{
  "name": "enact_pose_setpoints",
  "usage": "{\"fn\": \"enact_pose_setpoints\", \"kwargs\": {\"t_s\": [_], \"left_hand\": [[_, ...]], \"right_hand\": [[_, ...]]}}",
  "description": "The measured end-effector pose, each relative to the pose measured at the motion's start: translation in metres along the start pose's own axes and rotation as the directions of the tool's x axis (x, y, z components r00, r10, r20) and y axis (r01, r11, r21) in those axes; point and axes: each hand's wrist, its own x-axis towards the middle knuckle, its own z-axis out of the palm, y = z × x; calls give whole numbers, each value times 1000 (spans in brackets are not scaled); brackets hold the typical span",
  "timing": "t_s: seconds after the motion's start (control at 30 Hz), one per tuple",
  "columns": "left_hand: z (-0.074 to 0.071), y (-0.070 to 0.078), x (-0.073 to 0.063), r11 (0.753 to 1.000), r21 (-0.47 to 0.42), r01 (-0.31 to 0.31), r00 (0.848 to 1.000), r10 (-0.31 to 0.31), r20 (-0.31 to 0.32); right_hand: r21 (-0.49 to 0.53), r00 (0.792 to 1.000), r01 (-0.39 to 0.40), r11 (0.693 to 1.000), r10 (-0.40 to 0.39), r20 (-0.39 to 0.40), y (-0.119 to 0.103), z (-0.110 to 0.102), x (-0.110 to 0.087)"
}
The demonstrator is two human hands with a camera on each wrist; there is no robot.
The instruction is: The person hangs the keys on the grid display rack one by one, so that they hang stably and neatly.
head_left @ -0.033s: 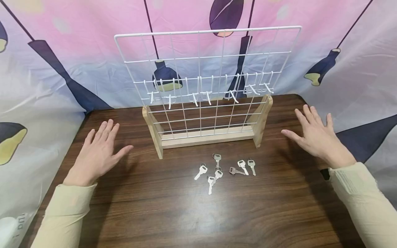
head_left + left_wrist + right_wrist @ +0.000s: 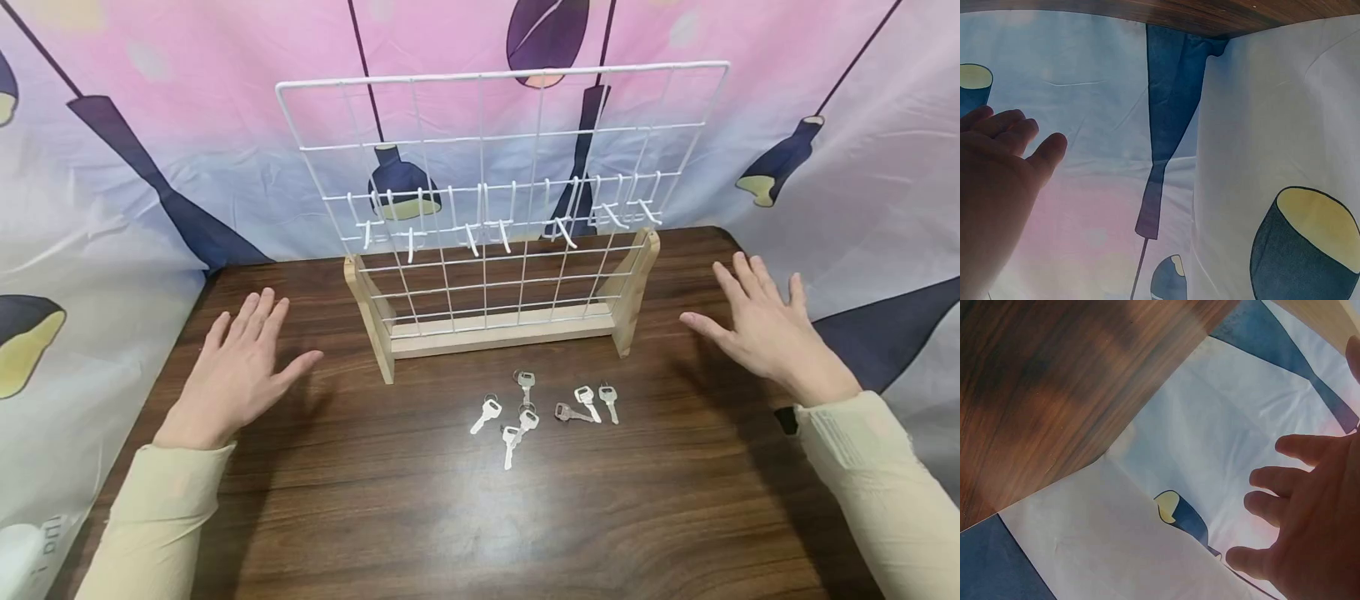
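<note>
My left hand (image 2: 234, 367) is over the left side of the table, fingers extended and thumb spread, holding nothing. On the far right my right hand (image 2: 772, 325) is spread the same way and is also without anything in it. Between them stands a white wire grid rack (image 2: 480, 148) on a wooden base (image 2: 502, 333). A row of white hooks (image 2: 470, 240) hangs across its middle. Several metal keys with small rings lie in front of the base: a left key (image 2: 489, 412), a front key (image 2: 510, 446) and a right key (image 2: 609, 403) among them.
The dark wooden table (image 2: 360, 517) carries the rack and keys. A printed curtain (image 2: 225, 100) with lamp-like shapes hangs behind and along both sides, close to the table's edges.
</note>
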Motion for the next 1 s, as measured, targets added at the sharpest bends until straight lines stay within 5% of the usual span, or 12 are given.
{"fn": "enact_pose_setpoints", "kwargs": {"t_s": [0.27,0.53,0.8,1.0], "left_hand": [[-1,5,0,998,-61,6,1000,-5,11],[-6,22,14,967,-253,17,999,-24,-22],[-7,42,32,880,-474,21,993,-71,-89],[-5,53,43,774,-633,14,980,-136,-144]], "right_hand": [[13,999,34,999,-35,30,-19,0,-6],[-28,990,117,993,-115,76,-52,0,-15],[62,975,198,978,-203,86,-78,14,-15],[92,957,281,955,-286,46,-100,24,-12]]}}
